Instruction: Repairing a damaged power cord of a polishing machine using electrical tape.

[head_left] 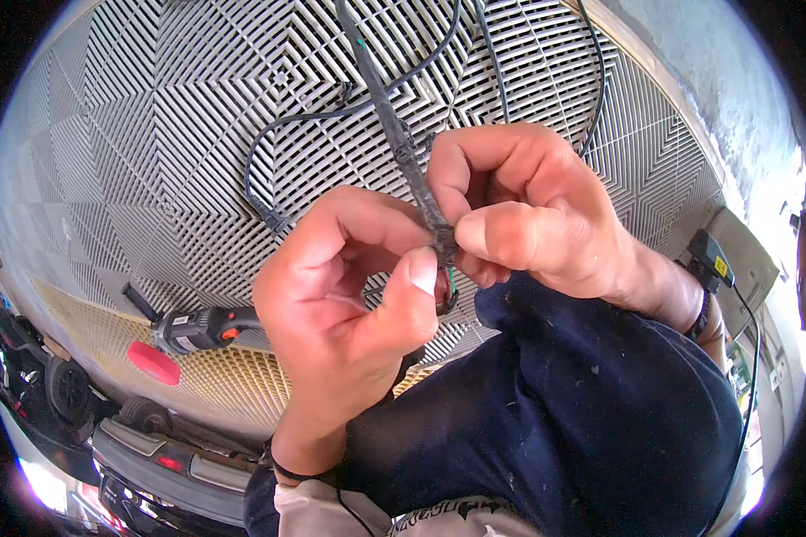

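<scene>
A thick black tape-wrapped cable (391, 121) runs from the far edge down to my fingers, its wrapping rough and wrinkled near the lower end. My left hand (345, 300) pinches that end between thumb and index finger. Close beside it, my right hand (537, 219) has its fingers curled and its thumb and fingertips pressed against the same taped stretch. Just below the pinch a bit of green wire (451, 279) shows, next to something reddish partly hidden by my left thumb.
Thin dark cables (331, 114) loop over the grey slatted floor tiles (215, 107). On the left, by yellow tiles (242, 371), lies a black power tool (201, 329) with a red pad (153, 362). A dark car (188, 465) stands at lower left; a wall (716, 72) rises at right.
</scene>
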Demonstrator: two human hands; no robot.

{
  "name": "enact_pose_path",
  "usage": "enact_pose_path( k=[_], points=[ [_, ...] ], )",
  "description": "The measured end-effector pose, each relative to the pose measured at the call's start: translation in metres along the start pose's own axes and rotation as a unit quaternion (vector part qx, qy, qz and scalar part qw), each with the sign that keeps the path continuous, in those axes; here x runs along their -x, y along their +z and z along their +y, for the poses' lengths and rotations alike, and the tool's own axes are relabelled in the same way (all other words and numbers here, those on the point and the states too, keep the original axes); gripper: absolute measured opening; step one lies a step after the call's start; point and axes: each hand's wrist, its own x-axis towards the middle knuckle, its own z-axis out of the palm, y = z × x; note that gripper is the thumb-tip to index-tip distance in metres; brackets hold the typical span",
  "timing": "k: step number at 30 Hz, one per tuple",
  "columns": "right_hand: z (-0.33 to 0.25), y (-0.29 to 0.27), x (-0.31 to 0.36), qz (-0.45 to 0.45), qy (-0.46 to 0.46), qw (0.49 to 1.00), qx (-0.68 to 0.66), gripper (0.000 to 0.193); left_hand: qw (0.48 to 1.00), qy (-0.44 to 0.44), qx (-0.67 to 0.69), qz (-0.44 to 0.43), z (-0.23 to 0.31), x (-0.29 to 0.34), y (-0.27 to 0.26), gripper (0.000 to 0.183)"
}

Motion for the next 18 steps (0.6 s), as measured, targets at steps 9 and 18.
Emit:
enact_pose_path(
  k=[9, 18],
  points=[
    [0.010, -0.002, -0.001, -0.008, -0.005, 0.999, -0.043, 0.019, 0.985, -0.136, 0.095, -0.050, 0.002, -0.004, -0.013, 0.007],
    [0.004, -0.003, -0.002, -0.008, -0.049, 0.999, -0.015, 0.022, 0.997, -0.062, 0.013, -0.041, 0.010, -0.002, -0.011, 0.015]
  ],
)
